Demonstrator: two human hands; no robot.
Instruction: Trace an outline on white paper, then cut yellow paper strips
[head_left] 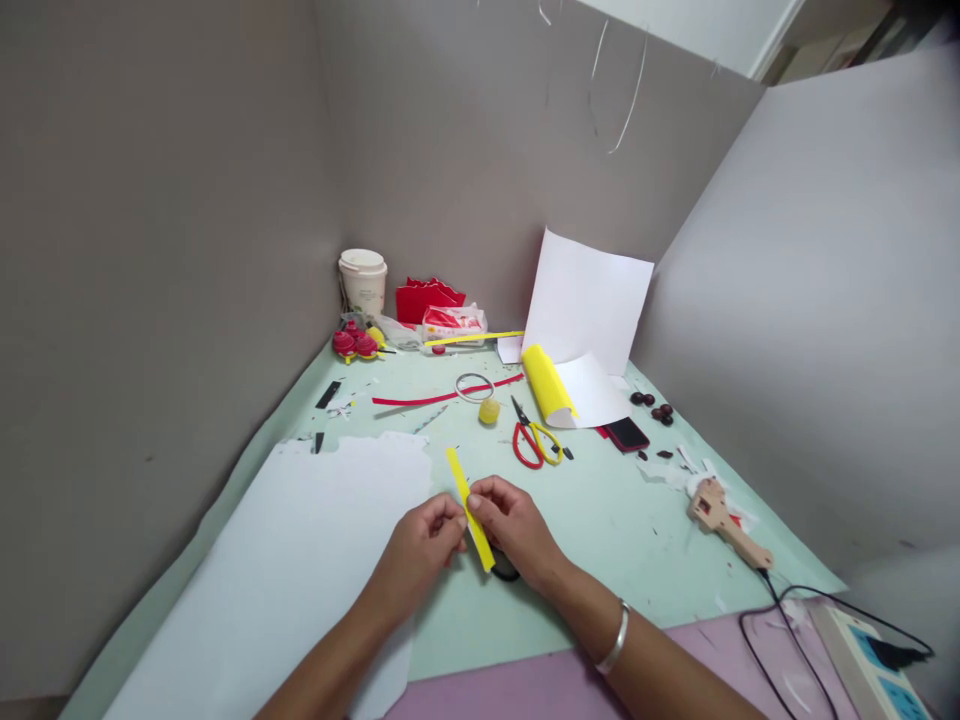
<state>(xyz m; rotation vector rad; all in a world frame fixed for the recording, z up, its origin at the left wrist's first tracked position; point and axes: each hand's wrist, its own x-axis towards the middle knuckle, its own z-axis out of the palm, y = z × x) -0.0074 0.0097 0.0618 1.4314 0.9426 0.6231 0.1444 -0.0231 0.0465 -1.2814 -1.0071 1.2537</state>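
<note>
A narrow yellow strip [480, 540] slants over the table between my two hands. My right hand [517, 520] pinches it near its middle, thumb on top and fingers curled behind. From the other side, my left hand [427, 545] is closed, its fingertips pressed together at the strip's left edge; their exact hold is partly hidden. Below the strip and right hand, a dark round thing [507, 568] shows only in part. Beyond the hands are scissors [529, 445] with one red and one yellow handle, and a small yellow ball-like piece [489, 411].
A large white sheet [300, 560] covers the left side. A red strip [420, 401], a ring [475, 374] and a yellow roll [549, 385] lie farther back. At right are a glue gun [724, 520], its cable and a power strip [862, 655]. Grey panels enclose the table.
</note>
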